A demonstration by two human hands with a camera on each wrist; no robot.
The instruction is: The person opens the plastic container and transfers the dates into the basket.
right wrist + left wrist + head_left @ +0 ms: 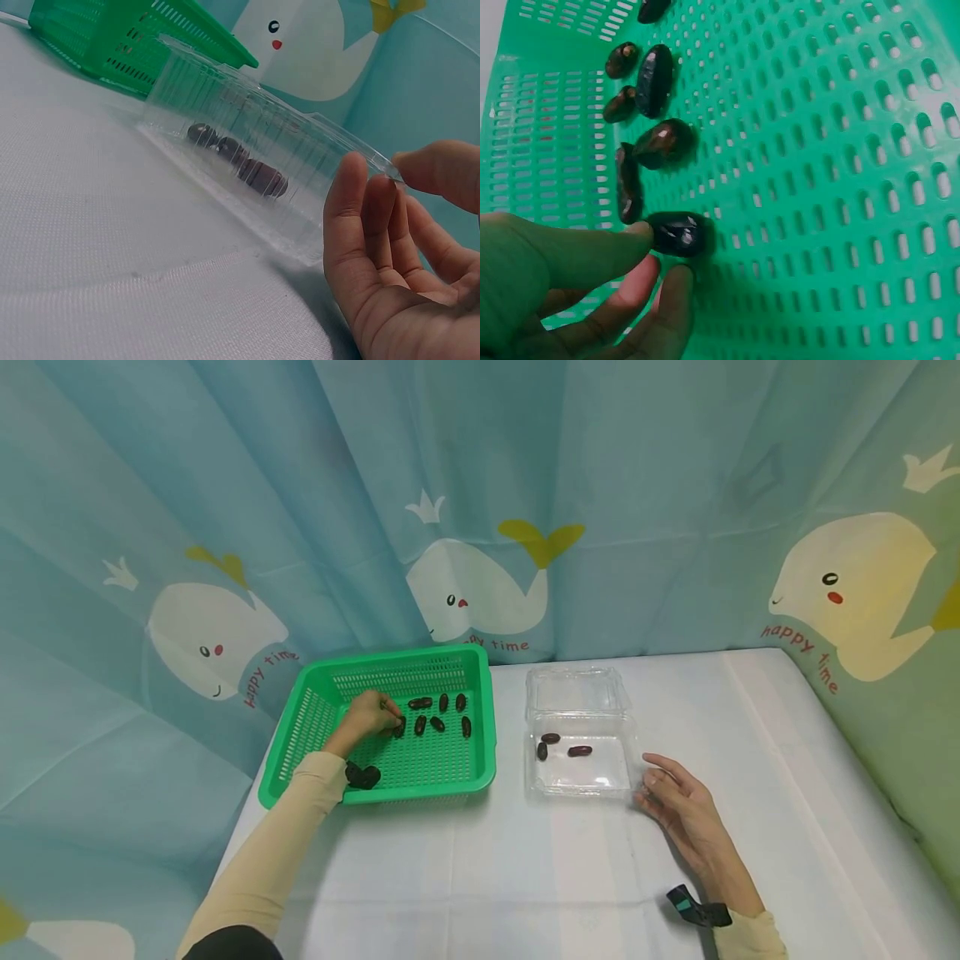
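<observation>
head: white tablecloth [480,877], whale-print curtain [645,460], left grip [367,714] clamped on fruit [681,234], right grip [686,814] on box [562,782]

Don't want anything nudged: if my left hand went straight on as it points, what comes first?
Likely the dark oblong piece just ahead of your left hand in the green basket; whether they touch is unclear.

Beige sleeves [270,852], teal-marked black wrist strap [701,911]

A white-clothed table [495,877] bears a green basket [484,735] around the left fingers [673,304] and a clear box [600,774] touching the right fingers [345,206].
</observation>
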